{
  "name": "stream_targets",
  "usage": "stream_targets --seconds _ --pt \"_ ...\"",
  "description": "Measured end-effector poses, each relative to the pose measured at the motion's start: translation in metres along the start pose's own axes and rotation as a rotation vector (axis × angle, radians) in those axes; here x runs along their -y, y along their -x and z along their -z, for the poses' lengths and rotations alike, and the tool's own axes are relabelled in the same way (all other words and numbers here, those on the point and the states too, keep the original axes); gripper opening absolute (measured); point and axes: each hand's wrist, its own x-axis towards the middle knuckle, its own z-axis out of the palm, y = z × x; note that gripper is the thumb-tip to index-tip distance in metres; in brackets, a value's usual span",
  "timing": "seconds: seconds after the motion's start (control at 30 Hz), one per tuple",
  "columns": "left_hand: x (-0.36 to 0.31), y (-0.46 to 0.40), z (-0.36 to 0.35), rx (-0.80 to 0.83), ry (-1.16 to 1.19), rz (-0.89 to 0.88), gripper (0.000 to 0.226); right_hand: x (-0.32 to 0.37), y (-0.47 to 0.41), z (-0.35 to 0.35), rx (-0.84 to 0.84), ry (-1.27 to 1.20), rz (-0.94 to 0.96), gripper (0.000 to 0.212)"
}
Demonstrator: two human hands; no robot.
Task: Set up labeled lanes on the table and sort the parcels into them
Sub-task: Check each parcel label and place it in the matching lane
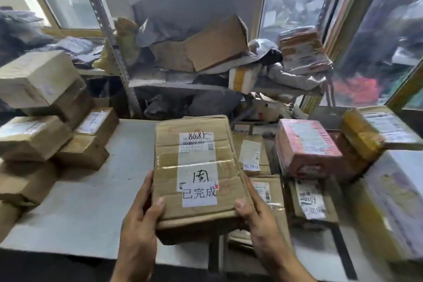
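I hold a flat brown cardboard parcel (196,174) above the middle of the table (96,201). It carries a white shipping label with a barcode, handwriting and a printed sticker. My left hand (142,215) grips its near left corner, thumb on top. My right hand (258,217) grips the near right corner the same way. Under and right of the parcel lie more labelled brown parcels (311,199) and a pink one (306,146).
A stack of brown boxes (41,121) fills the table's left side. Yellow-taped and white parcels (389,190) crowd the right edge. Behind the table stands a metal shelf (206,64) piled with bags and cardboard, with windows beyond it.
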Motion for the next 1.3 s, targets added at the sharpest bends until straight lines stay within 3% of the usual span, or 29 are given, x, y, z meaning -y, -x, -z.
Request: stream_targets --seconds 0.23,0.33,0.43,0.53,0.8,0.97,1.23,1.3 --pt "0.009 -0.008 -0.043 0.146 -0.021 0.007 0.048 -0.001 0.019 0.036 -0.129 0.017 0.019 0.069" --pt "0.011 -0.009 -0.061 0.207 -0.013 0.035 0.057 0.002 0.027 0.049 -0.177 0.001 0.029 0.07" --pt "0.013 -0.009 -0.078 0.261 0.003 0.029 0.057 0.007 0.033 0.062 -0.211 0.001 0.045 0.055" --pt "0.012 -0.005 -0.095 0.316 0.006 0.022 0.053 0.012 0.038 0.078 -0.253 -0.007 0.065 0.054" --pt "0.013 0.002 -0.159 0.363 0.052 -0.031 0.061 0.034 0.041 0.139 -0.251 0.008 0.098 0.064" --pt "-0.011 -0.026 -0.231 0.439 0.07 -0.06 0.075 0.083 0.002 0.197 -0.24 0.03 0.188 0.045" --pt "-0.029 -0.09 -0.343 0.397 -0.016 -0.018 0.025 0.115 -0.096 0.276 -0.319 0.032 0.116 0.041" --pt "-0.019 -0.1 -0.356 0.378 -0.024 0.013 0.023 0.11 -0.112 0.285 -0.35 0.023 0.086 0.044"
